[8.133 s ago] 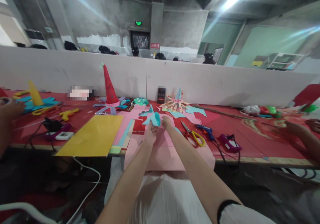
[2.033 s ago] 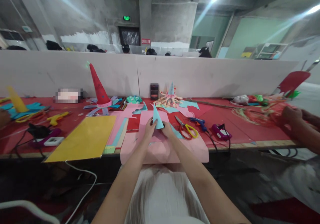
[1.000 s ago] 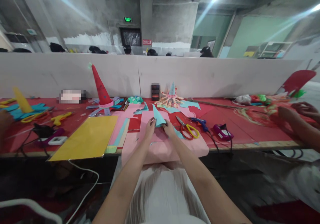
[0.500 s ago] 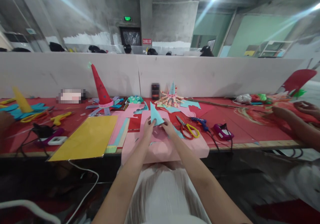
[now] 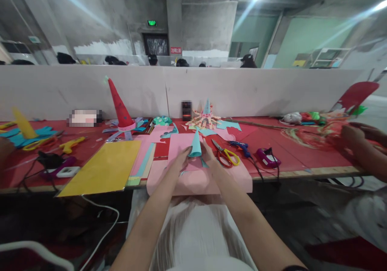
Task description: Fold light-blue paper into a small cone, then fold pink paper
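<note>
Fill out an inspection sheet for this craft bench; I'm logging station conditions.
Surface: red table, largely covered in paper.
Job's things: small blue paper cone, point up, over pink sheets.
Clutter: yellow sheet; scissors; blue glue gun; purple device; tall red cone; paper scraps.
Hands: left hand and right hand both grip the cone's base.
Cables: black leads by the purple device; white cable hanging below the table edge.
Surroundings: white partition; a co-worker's hands at right; other people behind the partition.
</note>
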